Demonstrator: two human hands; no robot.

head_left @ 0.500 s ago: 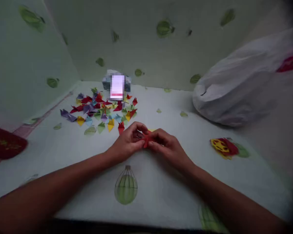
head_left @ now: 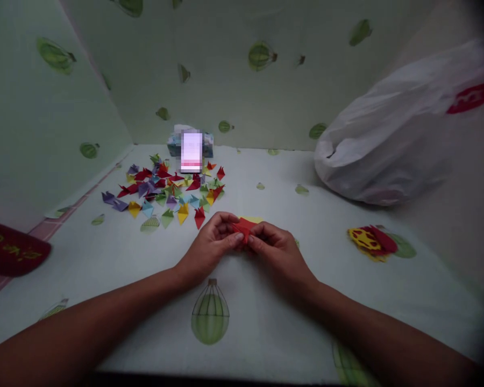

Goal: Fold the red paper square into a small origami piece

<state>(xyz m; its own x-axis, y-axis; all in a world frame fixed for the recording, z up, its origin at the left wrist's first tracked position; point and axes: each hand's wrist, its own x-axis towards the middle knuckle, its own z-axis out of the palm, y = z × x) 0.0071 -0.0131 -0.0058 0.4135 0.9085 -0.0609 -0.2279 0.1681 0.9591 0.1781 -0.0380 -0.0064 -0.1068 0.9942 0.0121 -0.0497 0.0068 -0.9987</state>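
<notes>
A partly folded piece of red origami paper is pinched between both hands, just above the table. My left hand grips its left side with thumb and fingers. On its right side, the thumb and forefinger of my right hand hold it. A bit of yellow paper shows behind the red one; whether it lies on the table I cannot tell. Beyond my left hand, a red folded paper piece lies at the near edge of a pile of colourful origami pieces.
A lit phone leans against a tissue box behind the pile. At right stand a white plastic bag and, nearer, a red and yellow item. A dark red object with gold markings lies far left.
The red paper shows more of its flat surface between my fingers now. The view has tilted slightly upward, and both hands keep their hold.
</notes>
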